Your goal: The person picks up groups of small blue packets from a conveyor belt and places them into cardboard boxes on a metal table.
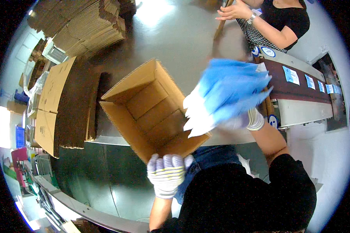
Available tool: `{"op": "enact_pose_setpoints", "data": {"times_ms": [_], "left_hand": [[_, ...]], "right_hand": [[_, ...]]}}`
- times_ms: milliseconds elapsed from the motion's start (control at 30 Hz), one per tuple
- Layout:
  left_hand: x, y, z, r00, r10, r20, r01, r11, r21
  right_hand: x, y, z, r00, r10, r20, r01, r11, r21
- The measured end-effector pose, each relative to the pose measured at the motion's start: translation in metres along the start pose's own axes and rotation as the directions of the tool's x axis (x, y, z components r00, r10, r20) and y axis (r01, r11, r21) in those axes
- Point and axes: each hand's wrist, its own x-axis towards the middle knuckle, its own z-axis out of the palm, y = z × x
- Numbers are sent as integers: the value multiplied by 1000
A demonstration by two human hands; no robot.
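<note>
An open, empty-looking cardboard box (122,118) sits tilted at the table's near edge, its mouth facing me. My left hand (166,173), in a white glove with grey and yellow stripes, has its fingers hooked over the box's near rim. A fanned bundle of blue-and-white packets (231,93) is in my right hand (241,121), raised over the box's right side. That gloved hand is mostly hidden behind the packets, and motion blurs both.
Flattened cardboard boxes (52,103) stand stacked on the left, with a taller stack (91,33) behind them. To the right, a conveyor belt (276,75) carries several spaced blue-and-white packets (291,75). Across the grey table (175,42) a co-worker (286,23) holds a piece of cardboard (221,28).
</note>
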Motion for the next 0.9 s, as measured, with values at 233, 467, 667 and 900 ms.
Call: {"op": "enact_pose_setpoints", "data": {"times_ms": [233,467,667,900], "left_hand": [[2,26,-1,1000,14,-10,-15,999,-51],[-2,42,-6,995,93,30,-93,996,2],[-4,40,-6,996,65,63,-63,997,-32],[-5,51,-2,989,143,27,-143,990,-12]], "right_hand": [[54,-45,55,914,173,368,146,705,-694],[17,-36,67,695,296,655,434,554,-711],[50,-33,60,651,349,674,362,638,-680],[20,70,158,357,281,891,921,51,-386]]}}
